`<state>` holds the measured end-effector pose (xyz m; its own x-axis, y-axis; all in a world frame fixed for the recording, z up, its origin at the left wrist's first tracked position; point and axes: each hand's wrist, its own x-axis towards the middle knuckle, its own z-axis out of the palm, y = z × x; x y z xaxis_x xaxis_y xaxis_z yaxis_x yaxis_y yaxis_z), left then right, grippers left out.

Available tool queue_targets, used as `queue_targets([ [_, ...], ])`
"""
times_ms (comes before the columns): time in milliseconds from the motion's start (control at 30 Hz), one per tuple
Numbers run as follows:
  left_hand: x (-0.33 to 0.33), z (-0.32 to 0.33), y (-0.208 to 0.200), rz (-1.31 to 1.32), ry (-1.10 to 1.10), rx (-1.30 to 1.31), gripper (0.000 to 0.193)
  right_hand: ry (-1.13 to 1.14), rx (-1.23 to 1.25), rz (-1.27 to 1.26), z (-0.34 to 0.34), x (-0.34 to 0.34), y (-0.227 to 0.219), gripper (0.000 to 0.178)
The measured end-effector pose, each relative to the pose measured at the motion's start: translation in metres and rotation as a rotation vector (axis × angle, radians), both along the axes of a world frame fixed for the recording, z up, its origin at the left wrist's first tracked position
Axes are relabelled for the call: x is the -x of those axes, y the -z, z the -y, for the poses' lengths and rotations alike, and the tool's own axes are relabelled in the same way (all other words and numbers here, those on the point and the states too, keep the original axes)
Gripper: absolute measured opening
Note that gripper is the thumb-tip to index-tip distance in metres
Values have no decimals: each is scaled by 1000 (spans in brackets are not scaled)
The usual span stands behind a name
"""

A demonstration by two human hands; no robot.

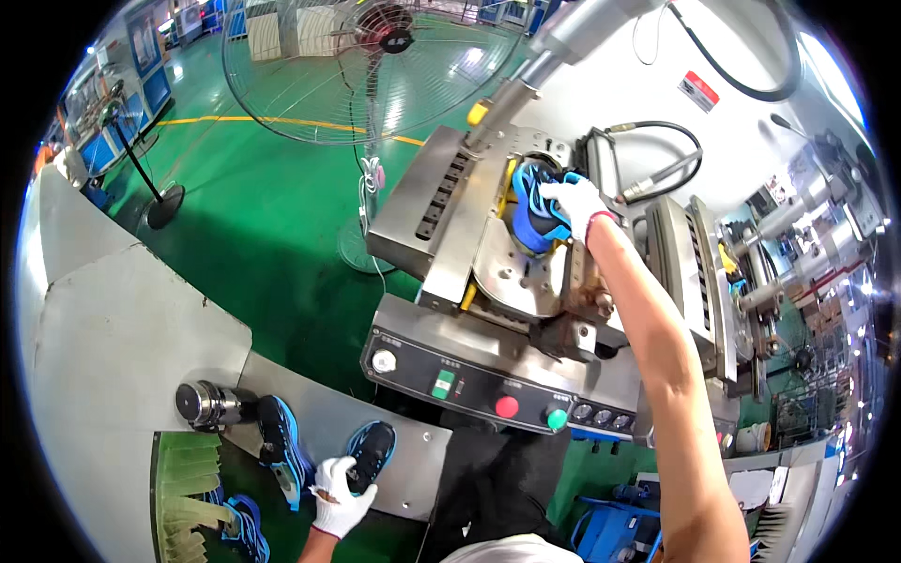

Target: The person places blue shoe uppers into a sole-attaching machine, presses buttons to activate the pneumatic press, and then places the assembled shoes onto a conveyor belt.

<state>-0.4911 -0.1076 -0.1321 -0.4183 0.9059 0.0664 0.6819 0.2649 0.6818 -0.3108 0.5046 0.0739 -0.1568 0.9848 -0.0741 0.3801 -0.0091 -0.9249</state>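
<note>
My left hand (343, 497), in a white glove, is closed on the heel end of a black shoe (374, 445) with blue edging, at a grey metal shelf. Just left of it lies a similar black and blue shoe (284, 448). My right hand (575, 203), also gloved, reaches far forward to the machine. Its fingers are closed on the upper part of a blue and black shoe (539, 223), which sits at the middle of the metal press bed. The right fingertips are partly hidden against the shoe.
The steel press (516, 281) has a front panel with red and green buttons (507, 406). A metal flask (211, 404) stands on the shelf, near green strips (183, 483) with another shoe (246, 530) below. A large fan (375, 70) stands beyond. Another machine (765, 291) is at right.
</note>
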Motion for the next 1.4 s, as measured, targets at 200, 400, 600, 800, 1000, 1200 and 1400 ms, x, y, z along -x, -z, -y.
queue_targets([
  [200, 9, 2, 8, 177, 115, -113, 60, 164, -294, 761, -25, 68, 84, 40],
  [400, 7, -13, 12, 144, 153, -167, 51, 69, -234, 824, -26, 49, 64, 57],
  [600, 10, -3, 20, 124, 110, -123, 55, -132, -585, 277, 151, 37, 18, 80],
  [800, 16, -13, -21, -179, 386, 92, 56, -330, -615, 631, 363, -141, 108, 92],
  [1000, 22, -49, -41, -152, 506, 180, 15, -435, -498, 729, 377, -157, 133, 97],
  [1200, -119, -99, -123, 52, 473, -4, 20, -582, -148, 191, 500, -239, 93, 110],
  [1400, -311, -133, -160, 243, 796, -68, 18, 19, -343, 40, 587, -291, 140, 118],
])
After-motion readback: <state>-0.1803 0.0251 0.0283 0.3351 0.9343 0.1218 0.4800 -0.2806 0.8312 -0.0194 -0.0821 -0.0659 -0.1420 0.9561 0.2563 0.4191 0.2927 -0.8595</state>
